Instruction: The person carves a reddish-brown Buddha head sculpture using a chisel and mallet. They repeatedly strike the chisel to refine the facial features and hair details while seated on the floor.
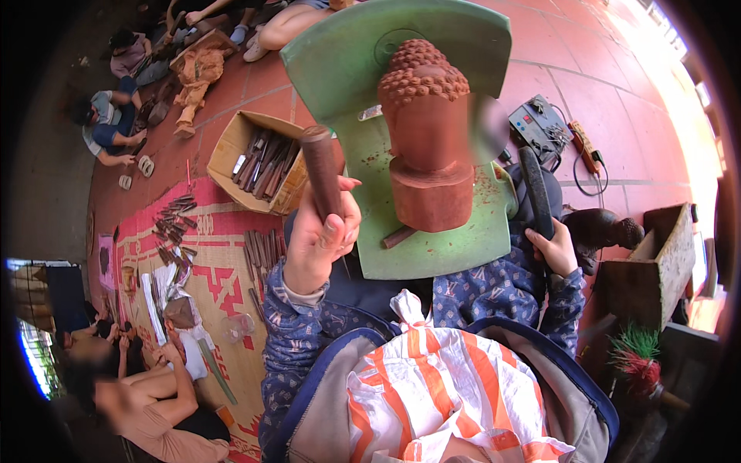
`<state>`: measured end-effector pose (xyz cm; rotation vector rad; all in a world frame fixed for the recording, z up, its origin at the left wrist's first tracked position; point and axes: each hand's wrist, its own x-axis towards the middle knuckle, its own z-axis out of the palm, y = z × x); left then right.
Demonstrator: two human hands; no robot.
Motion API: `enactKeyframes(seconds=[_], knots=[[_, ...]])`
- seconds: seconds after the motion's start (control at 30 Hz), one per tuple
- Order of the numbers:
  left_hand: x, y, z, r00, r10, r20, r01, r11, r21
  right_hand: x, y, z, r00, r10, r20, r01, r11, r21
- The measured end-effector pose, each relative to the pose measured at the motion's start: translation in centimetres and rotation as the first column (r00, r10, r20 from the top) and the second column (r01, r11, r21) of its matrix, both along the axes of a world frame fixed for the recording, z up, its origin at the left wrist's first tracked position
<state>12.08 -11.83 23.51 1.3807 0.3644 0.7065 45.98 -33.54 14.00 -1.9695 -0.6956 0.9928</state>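
Note:
A reddish-brown carved wooden head with rows of curled hair stands upright on a green plastic chair in front of me; part of its front is blurred. Left of it, my left hand is closed round a chisel, its thick round wooden handle upward and a thin metal shank pointing down. My right hand grips the lower end of a dark, flat wooden club, raised to the right of the carving. Neither tool touches the head. A short wooden-handled piece lies by its base among small chips.
A cardboard box of chisels sits left of the chair. More tools lie on a patterned mat. To the right are a grey electrical box, a power strip and a wooden crate. Other people sit at left.

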Motion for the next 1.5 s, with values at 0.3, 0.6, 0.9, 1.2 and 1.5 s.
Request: enactKeyframes(seconds=[0.3, 0.6, 0.9, 1.2, 1.5], knots=[[13.9, -5.6, 3.9, 0.913, -0.382, 0.143, 0.04, 0.433, 0.901, -3.5, -3.5, 5.8, 0.856, -0.224, 0.466, -0.023, 0.884, 0.468], [16.6, -4.7, 3.4, 0.957, -0.26, 0.128, -0.008, 0.419, 0.908, -4.0, -2.5, 7.1, 0.499, -0.599, 0.626, -0.293, 0.563, 0.773], [17.2, -3.9, 3.1, 0.963, -0.243, 0.12, 0.0, 0.444, 0.896, -4.0, -2.0, 5.2, 0.549, -0.566, 0.615, -0.263, 0.581, 0.77], [17.1, -3.2, 2.6, 0.959, -0.239, 0.151, -0.018, 0.482, 0.876, -4.0, -1.2, 4.9, 0.593, -0.554, 0.585, -0.205, 0.598, 0.775], [17.1, -3.0, 2.4, 0.96, -0.232, 0.154, -0.025, 0.479, 0.877, -4.4, -1.1, 5.0, 0.615, -0.55, 0.565, -0.17, 0.608, 0.776]])
